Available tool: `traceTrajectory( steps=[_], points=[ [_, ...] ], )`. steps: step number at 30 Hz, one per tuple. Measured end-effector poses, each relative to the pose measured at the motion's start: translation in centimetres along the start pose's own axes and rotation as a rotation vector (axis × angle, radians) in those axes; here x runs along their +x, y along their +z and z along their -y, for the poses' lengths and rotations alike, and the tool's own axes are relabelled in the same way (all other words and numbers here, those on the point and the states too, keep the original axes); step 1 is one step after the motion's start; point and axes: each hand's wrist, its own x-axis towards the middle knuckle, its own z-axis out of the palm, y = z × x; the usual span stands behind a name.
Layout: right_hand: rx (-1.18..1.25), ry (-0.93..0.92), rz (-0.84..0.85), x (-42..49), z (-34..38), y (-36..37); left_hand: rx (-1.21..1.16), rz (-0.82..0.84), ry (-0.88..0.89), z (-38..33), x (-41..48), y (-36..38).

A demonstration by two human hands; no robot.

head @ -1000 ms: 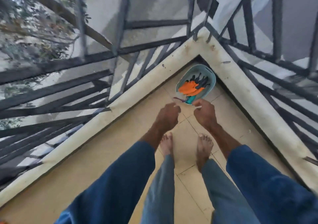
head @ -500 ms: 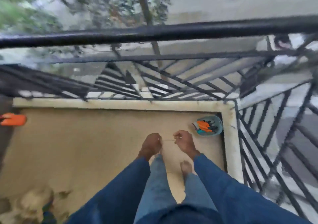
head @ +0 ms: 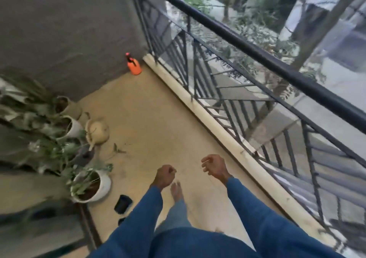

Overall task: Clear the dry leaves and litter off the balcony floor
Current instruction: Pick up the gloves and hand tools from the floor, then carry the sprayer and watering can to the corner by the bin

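I stand barefoot on the beige balcony floor (head: 150, 107). My right hand (head: 214, 167) pinches a thin pale strand (head: 206, 160) between thumb and fingers; a faint thread trails down past the wrist. My left hand (head: 165, 175) is curled into a fist beside it, and nothing shows in it. A fallen leafy twig (head: 117, 150) lies on the floor ahead to the left, near the plant pots, with a few dark specks (head: 125, 144) close by.
Potted plants line the left side: a white pot (head: 103, 186), another white pot (head: 76, 128), a beige pot (head: 69, 107). A beige watering pot (head: 99, 129), a small black pot (head: 122, 203), an orange spray bottle (head: 134, 68). A dark railing (head: 257, 48) tops the pale curb (head: 208, 117) on the right.
My view has swung left from the corner with the teal basin to the long floor and plants. My hands have moved apart; the strand stays in my right hand.
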Motion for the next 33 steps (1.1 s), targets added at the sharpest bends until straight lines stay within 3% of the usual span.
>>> traceTrajectory(
  steps=[15, 23, 28, 33],
  points=[
    [-0.065, -0.068, 0.196, 14.6, 24.5, 13.8, -0.361, -0.226, -0.088, 5.4, 10.9, -24.0],
    [-0.129, -0.072, 0.289, 26.1, 34.8, 17.4, -0.672, -0.452, -0.240, 3.7, 20.1, -32.8],
    [-0.156, -0.056, 0.325, 36.5, 41.7, 19.1, -0.733, -0.505, -0.282, 2.5, 28.7, -39.4],
    [-0.056, 0.085, 0.389, 44.6, 49.7, 20.0, -0.753, -0.503, -0.302, -0.8, 34.8, -46.3]
  ],
)
